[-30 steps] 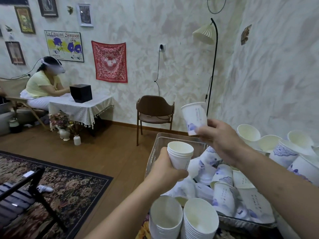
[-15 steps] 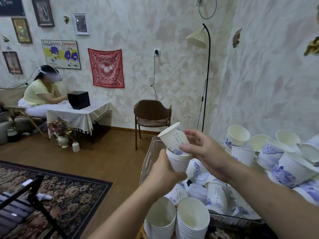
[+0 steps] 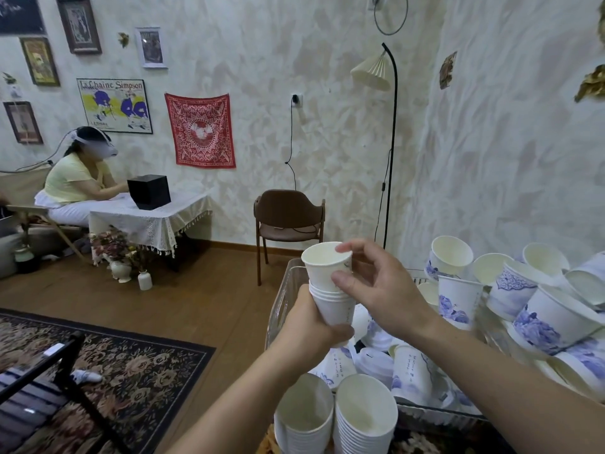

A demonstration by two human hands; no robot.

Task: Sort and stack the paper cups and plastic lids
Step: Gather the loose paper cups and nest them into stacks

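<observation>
Head view: we hold a small stack of paper cups (image 3: pixel 332 304) upright above a clear bin (image 3: pixel 284 301). Our left hand (image 3: pixel 311 326) grips the stack low down, while our right hand (image 3: pixel 381 291) pinches the top cup (image 3: pixel 325 262), seated partway in it. Loose cups (image 3: pixel 458 299) fill the bin; two taller stacks (image 3: pixel 335 417) stand nearest us.

Two hands (image 3: pixel 307 326) hold one short stack of paper cups (image 3: pixel 330 290). Below that held stack stand two taller stacks (image 3: pixel 363 417) — side by side. Right of it, loose cups (image 3: pixel 458 303) lie heaped, too many and too overlapped to count.
</observation>
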